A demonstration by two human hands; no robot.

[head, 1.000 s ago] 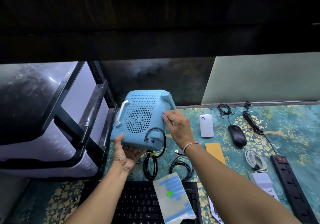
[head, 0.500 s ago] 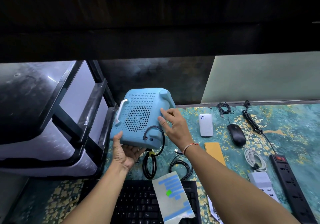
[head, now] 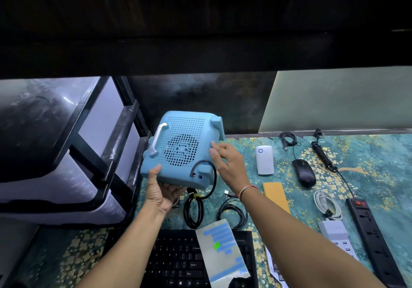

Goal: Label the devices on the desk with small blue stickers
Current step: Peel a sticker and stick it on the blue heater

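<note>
Surface (head: 379, 160) under your arms was a teal sheet with a gold floral pattern, and a black-framed rack of pale drawers (head: 73, 153) stood at its left edge. You held the blue device (head: 181, 151), a perforated box with a white handle, tilted up above the surface near that rack. Your left hand (head: 160, 193) gripped its lower near corner from below, thumb up on the perforated face. Your right hand (head: 227, 164) rested against its right edge with fingers fairly straight, a fingertip on a small blue sticker (head: 213, 142) just below the box's upper right foot. The device's black cord (head: 196, 207) hung down into a coil on the surface. A black keyboard (head: 176, 263) lay nearest you, and the sticker sheet (head: 224, 249), carrying blue strips and one green square, lay across its right half. A black power strip (head: 374, 238) ran along the right side, with a white charger (head: 334, 233) beside it and a coiled white cable (head: 326, 205) just above that. Farther back lay a black mouse (head: 304, 172), a white plug-in unit (head: 264, 160) and a yellow-brown card (head: 275, 195), with a loose black cable (head: 231, 214) between the card and the cord coil.
</note>
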